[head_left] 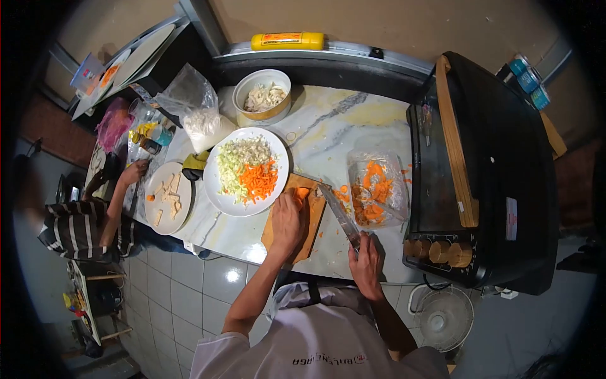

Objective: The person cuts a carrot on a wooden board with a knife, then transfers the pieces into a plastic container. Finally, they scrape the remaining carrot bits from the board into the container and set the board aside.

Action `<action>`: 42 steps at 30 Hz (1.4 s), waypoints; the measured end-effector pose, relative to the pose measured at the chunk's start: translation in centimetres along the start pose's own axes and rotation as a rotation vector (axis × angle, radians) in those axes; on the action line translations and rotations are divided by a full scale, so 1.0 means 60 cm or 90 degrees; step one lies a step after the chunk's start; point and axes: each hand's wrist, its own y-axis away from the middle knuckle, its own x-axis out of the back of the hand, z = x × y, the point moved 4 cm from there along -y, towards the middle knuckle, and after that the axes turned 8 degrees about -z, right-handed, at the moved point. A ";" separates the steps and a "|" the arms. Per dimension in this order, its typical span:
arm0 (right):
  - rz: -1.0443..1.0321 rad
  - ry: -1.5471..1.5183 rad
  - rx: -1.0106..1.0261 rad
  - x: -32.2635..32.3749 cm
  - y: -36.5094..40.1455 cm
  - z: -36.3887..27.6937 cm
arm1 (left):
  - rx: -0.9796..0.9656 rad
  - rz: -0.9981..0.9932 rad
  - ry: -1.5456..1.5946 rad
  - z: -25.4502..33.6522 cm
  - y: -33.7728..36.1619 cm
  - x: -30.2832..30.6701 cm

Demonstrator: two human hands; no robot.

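Observation:
My left hand (286, 218) presses an orange piece of carrot (302, 194) onto the wooden cutting board (309, 237), fingers closed around it. In my right hand (366, 262) is the handle of a knife (339, 213), whose blade points up and left beside the board's right edge. Small carrot bits (344, 192) lie by the blade. A clear plastic container (379, 158) with orange carrot pieces and peelings stands right of the knife. Left of the board, a white plate (216, 196) carries chopped pale-green, whitish and orange heaps.
A bowl (262, 115) of pale pieces and a bag of white powder (205, 126) stand behind the plate. A smaller plate (167, 218) with pale strips sits near another person (82, 227) at left. A black oven (492, 170) bounds the right side; a fan (442, 319) stands below.

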 end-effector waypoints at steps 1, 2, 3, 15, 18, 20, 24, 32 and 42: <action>0.009 -0.001 0.007 0.002 -0.001 -0.001 | 0.016 -0.012 0.004 0.011 -0.004 0.008; 0.011 -0.004 0.009 0.003 -0.001 -0.001 | 0.028 -0.020 0.010 0.010 -0.007 0.006; 0.015 -0.008 0.011 0.004 0.000 -0.002 | 0.039 -0.029 0.017 0.008 -0.009 0.005; -0.010 -0.037 -0.013 0.002 -0.012 -0.005 | 0.205 0.047 0.532 -0.016 0.023 0.067; 0.034 -0.033 0.018 0.012 -0.014 -0.017 | 0.114 0.096 0.373 -0.039 -0.002 0.138; 0.062 -0.037 0.030 0.016 -0.017 -0.023 | 0.023 0.071 0.277 -0.078 -0.030 0.175; 0.078 -0.050 0.003 0.006 -0.009 -0.011 | 0.005 -0.013 -0.019 -0.163 -0.064 0.199; 0.147 0.013 -0.062 -0.017 0.003 -0.012 | 0.196 0.185 -0.043 -0.295 -0.053 0.172; 0.171 -0.040 -0.143 -0.046 0.009 0.009 | 0.190 0.034 0.009 -0.261 -0.046 0.180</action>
